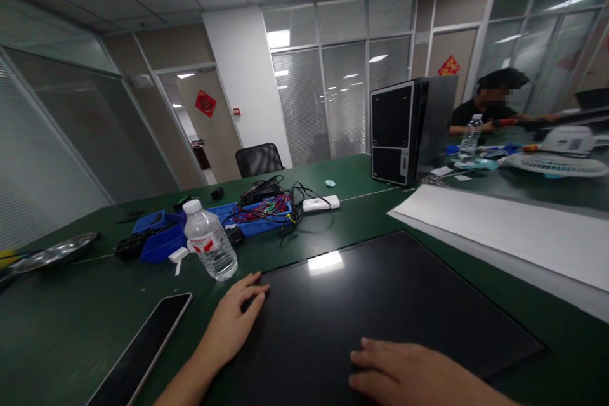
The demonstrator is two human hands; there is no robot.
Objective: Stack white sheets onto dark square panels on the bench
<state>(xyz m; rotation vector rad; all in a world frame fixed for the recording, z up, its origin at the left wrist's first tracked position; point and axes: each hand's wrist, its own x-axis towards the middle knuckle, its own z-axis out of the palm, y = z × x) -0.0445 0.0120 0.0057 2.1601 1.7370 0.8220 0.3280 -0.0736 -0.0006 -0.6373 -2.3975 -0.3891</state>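
A flat black screen panel (380, 292) lies face up on the green table, with a ceiling light mirrored in it. My left hand (235, 314) rests at the panel's left edge, fingers stretched out and touching it. Over the lower middle of the panel is my right hand (404, 371), its fingers extended and slightly apart; neither hand holds anything. Just beyond my left hand stands a clear water bottle (212, 244) with a white cap. A phone (143, 349) with a dark screen lies to the left of my left forearm.
Blue trays (164, 242) and a tangle of wires (266, 208) sit behind the bottle, near a white device (321, 203). A computer tower (412, 133) stands at the back. White sheets (514, 222) lie right. A metal dish (57, 254) is left. Another person (490, 104) sits at far right.
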